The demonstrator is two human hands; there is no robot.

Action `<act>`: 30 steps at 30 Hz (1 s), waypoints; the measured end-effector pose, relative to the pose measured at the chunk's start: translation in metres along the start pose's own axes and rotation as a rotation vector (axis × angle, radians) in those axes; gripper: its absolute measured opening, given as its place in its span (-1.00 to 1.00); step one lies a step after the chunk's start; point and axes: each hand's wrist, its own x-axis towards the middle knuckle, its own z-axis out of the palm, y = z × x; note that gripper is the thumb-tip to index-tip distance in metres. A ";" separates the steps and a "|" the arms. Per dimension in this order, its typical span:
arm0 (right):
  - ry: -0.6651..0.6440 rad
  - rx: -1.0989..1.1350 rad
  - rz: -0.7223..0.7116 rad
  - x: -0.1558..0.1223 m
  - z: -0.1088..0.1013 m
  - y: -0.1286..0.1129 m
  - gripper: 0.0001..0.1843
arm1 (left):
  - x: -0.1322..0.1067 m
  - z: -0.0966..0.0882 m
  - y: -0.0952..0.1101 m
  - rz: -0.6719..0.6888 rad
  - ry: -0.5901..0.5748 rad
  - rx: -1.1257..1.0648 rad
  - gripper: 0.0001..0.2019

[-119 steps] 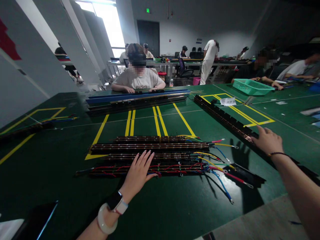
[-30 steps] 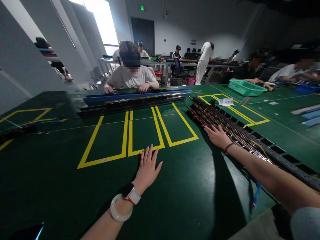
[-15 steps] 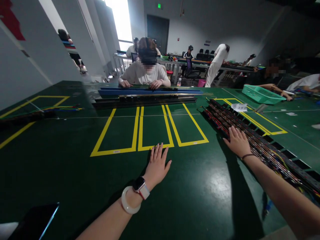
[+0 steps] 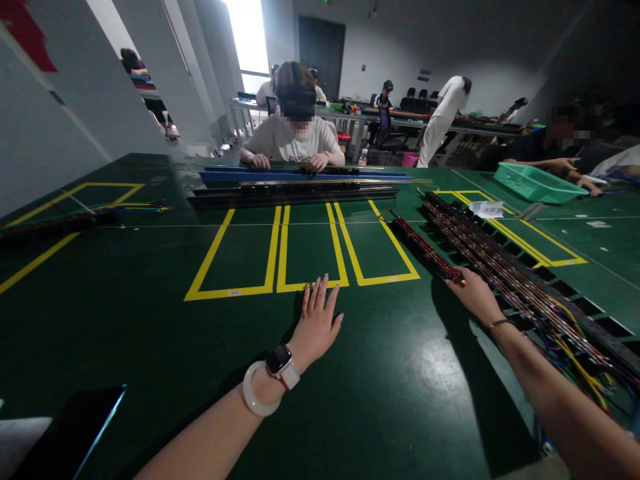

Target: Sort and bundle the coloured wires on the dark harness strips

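My right hand [image 4: 470,293] is closed around a thin bundle of red and black wires [image 4: 420,245], which lies at an angle on the green table. To the right of it runs a long black rack [image 4: 500,263] filled with rows of dark strips and copper-coloured wires. Yellow and blue cables [image 4: 580,363] spill out at the rack's near end. My left hand [image 4: 317,317] lies flat with fingers stretched, its tips at the lower edge of the middle yellow tape outline [image 4: 310,287]. A watch and a pale bangle are on that wrist.
Long black and blue rails [image 4: 300,193] lie across the table's far side, where a person in a white shirt [image 4: 295,133] sits. A green basket [image 4: 537,183] stands at the far right. Cables [image 4: 125,210] lie at left; a dark flat device [image 4: 75,433] is near the lower left corner.
My right hand has closed on the red and black wire bundle, which has come away from the rack to the left. The left hand stays flat in place. The view has tilted slightly.
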 end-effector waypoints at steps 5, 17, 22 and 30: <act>-0.122 0.107 -0.100 -0.033 -0.008 -0.077 -0.62 | -0.012 -0.010 0.027 0.224 0.151 -0.026 -0.47; -0.179 0.337 -0.846 -0.064 0.002 -0.371 -0.68 | -0.066 -0.014 0.095 0.970 0.002 -0.355 -0.72; -0.076 0.409 -1.045 -0.075 -0.010 -0.419 -0.51 | -0.072 -0.009 0.089 0.896 0.063 -0.480 -0.81; -0.146 0.568 -0.901 -0.050 -0.093 -0.330 -0.57 | -0.067 0.005 0.074 0.741 0.268 -0.533 -0.75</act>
